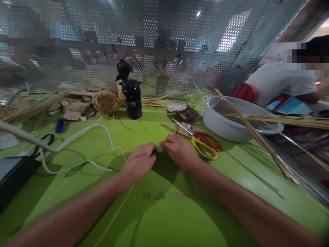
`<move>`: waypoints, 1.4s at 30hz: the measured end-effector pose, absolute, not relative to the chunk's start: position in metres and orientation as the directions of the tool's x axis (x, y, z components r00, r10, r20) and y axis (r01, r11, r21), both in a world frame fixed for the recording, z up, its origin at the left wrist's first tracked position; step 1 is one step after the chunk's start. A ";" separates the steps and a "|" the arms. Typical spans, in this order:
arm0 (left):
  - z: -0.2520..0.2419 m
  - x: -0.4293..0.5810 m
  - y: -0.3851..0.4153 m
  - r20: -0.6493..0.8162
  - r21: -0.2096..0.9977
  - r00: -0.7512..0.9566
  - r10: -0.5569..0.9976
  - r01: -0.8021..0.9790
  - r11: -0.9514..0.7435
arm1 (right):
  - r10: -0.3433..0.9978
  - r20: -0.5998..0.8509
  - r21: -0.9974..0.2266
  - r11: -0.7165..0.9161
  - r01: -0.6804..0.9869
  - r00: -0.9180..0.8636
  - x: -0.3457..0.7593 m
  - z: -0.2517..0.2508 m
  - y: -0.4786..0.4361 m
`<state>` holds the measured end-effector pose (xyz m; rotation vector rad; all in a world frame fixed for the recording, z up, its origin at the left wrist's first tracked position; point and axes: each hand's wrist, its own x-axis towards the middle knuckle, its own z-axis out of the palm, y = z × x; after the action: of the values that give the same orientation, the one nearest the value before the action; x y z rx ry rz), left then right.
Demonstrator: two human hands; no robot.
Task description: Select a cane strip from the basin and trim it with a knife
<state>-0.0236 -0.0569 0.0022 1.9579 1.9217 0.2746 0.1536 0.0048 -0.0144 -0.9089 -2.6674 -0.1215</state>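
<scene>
My left hand is closed in a pinch low over the green table, its fingertips almost meeting those of my right hand. A tiny whitish bit shows between the two sets of fingertips; its kind cannot be made out. My right hand is also pinched, with fingers bent and pointing left. A thin bamboo strip lies on the table below my left forearm. Just right of my right hand lie scissors with one red and one yellow handle, blades partly apart. A white cable runs up to my left wrist.
A black bottle with its lid up stands behind, beside a small woven basket. At right, bamboo strips lie across a white basin. A blue lighter and a dark box are left. A person sits beyond.
</scene>
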 end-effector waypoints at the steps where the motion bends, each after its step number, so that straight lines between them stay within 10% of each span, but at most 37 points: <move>1: 0.002 -0.024 -0.056 -0.121 0.408 0.043 0.992 0.913 0.010 | 0.593 0.326 0.000 0.779 0.627 -0.737 0.154 -0.015 0.005; 16: 0.007 -0.024 -0.060 -0.161 0.477 0.032 0.986 0.878 0.050 | 0.531 0.346 0.118 0.793 0.597 -0.774 0.158 -0.015 0.020; 27: 0.001 -0.027 -0.053 -0.131 0.452 0.031 0.991 0.892 0.032 | 0.578 0.413 -0.266 0.816 0.514 -0.704 0.149 -0.024 0.005; 42: -0.003 -0.030 -0.050 -0.132 0.551 0.019 0.991 0.833 0.057 | 0.646 0.359 -0.198 0.758 0.621 -0.674 0.152 -0.018 0.010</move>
<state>-0.0304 -0.0496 -0.0028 1.8180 1.8568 0.4294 0.1522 0.0104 -0.0182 -0.9646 -2.5457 0.0823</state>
